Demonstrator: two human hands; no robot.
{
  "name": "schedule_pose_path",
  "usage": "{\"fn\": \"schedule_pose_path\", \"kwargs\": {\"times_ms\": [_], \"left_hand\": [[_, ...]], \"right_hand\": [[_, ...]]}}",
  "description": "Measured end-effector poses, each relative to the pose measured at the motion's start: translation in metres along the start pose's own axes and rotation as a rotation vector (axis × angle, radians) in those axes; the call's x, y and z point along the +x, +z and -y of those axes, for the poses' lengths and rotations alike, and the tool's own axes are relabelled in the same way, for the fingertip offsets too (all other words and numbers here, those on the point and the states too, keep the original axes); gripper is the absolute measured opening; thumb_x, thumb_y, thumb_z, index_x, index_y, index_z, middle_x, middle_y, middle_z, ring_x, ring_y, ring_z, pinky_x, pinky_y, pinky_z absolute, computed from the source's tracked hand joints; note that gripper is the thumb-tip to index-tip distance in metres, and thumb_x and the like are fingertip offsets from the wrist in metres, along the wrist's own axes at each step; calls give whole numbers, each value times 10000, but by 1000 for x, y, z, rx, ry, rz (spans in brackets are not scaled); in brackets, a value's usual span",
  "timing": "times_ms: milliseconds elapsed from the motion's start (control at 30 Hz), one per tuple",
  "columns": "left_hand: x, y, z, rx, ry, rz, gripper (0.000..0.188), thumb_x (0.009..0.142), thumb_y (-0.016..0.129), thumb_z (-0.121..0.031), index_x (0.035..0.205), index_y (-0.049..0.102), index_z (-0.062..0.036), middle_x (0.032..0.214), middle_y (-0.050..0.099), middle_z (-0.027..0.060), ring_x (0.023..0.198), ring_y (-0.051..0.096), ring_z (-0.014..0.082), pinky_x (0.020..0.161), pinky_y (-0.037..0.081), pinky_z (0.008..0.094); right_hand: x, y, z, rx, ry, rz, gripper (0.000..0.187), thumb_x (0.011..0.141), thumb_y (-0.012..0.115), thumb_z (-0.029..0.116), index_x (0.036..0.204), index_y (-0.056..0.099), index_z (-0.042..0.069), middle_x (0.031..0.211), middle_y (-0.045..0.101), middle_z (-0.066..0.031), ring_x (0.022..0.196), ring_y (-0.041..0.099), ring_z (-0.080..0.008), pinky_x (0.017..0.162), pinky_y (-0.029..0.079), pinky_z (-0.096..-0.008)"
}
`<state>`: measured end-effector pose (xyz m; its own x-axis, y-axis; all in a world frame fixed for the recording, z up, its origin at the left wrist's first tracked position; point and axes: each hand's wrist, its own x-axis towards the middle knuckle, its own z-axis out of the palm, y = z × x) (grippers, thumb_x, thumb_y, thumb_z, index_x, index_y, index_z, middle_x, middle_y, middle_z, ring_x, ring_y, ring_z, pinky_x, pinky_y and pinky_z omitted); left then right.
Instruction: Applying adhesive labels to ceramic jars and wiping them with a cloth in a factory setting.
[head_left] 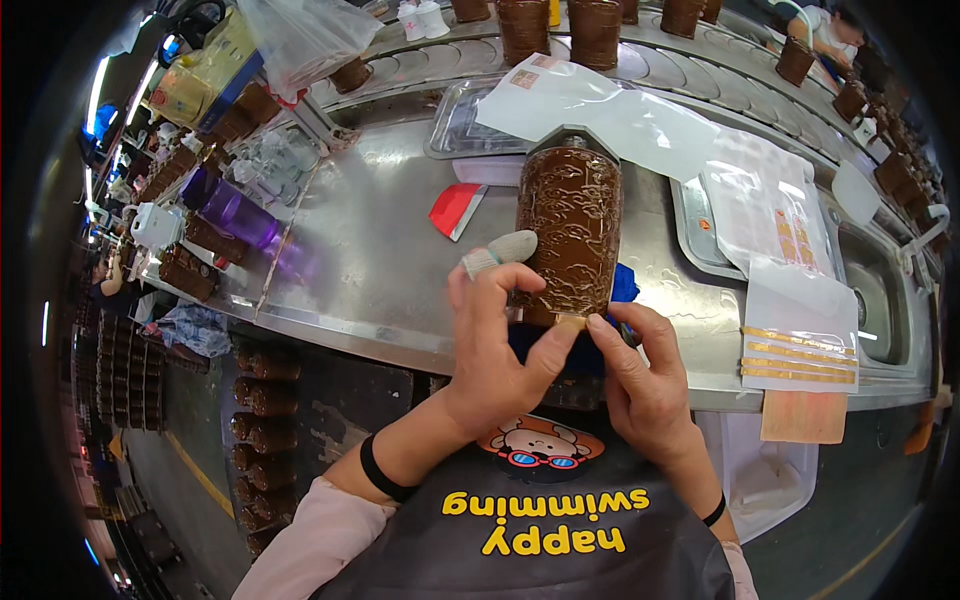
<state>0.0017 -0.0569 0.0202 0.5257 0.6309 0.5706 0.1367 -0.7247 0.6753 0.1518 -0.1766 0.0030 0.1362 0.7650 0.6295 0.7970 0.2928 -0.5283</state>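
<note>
A glossy dark brown jar [570,220] with raised patterns lies lengthwise in front of me, its grey angular end piece [575,137] at the far side. My left hand [500,350] is at the jar's near left edge, fingers curled against its side and thumb pressed at the near end. A pale cover [500,252] sits on one of its fingers. Below the thumb tip shows a small gold strip [570,320]. My right hand [645,375] is closed at the near right edge, thumb and forefinger pinching at the strip's end. Fingertips partly hide the strip.
A red scraper [458,210] lies left of the jar on the metal table [370,260]. White sheets [640,125] cover trays behind; a sheet with gold strips [800,345] overhangs the right edge. A purple bottle [235,210] stands left, a sink [875,290] right. Brown jars [525,35] line the conveyor.
</note>
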Motion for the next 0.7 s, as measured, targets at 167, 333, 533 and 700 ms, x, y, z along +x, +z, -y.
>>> {"fn": "schedule_pose_path", "kwargs": {"times_ms": [167, 333, 533, 700], "left_hand": [[2, 3, -2, 103, -15, 8, 400, 814, 689, -137, 1126, 468, -20, 1179, 487, 168, 1076, 441, 287, 980, 347, 406], [-1, 2, 11, -112, -130, 5, 376, 845, 647, -107, 1156, 457, -15, 1177, 471, 151, 1059, 444, 248, 955, 368, 356], [6, 5, -2, -97, -104, -13, 417, 830, 652, -97, 1183, 447, -11, 1192, 477, 176, 1071, 407, 306, 926, 375, 377], [1, 11, 7, -199, -194, -17, 441, 820, 649, -84, 1200, 438, -9, 1248, 472, 198, 1096, 411, 329, 957, 357, 422]], "right_hand": [[-1, 0, 1, 13, 24, 11, 621, 654, 621, -139, 1243, 631, 58, 1178, 546, -198, 1052, 564, -370, 890, 491, -428], [3, 1, 1, 8, 26, 7, 636, 656, 618, -141, 1255, 625, 72, 1181, 545, -198, 1057, 563, -369, 894, 491, -425], [3, 3, 1, 21, 28, -13, 610, 692, 619, -139, 1273, 597, 44, 1177, 549, -196, 1051, 567, -366, 887, 493, -421], [2, 3, 0, 16, 20, -26, 561, 738, 612, -134, 1282, 569, -1, 1175, 557, -196, 1043, 572, -367, 888, 492, -420]]}}
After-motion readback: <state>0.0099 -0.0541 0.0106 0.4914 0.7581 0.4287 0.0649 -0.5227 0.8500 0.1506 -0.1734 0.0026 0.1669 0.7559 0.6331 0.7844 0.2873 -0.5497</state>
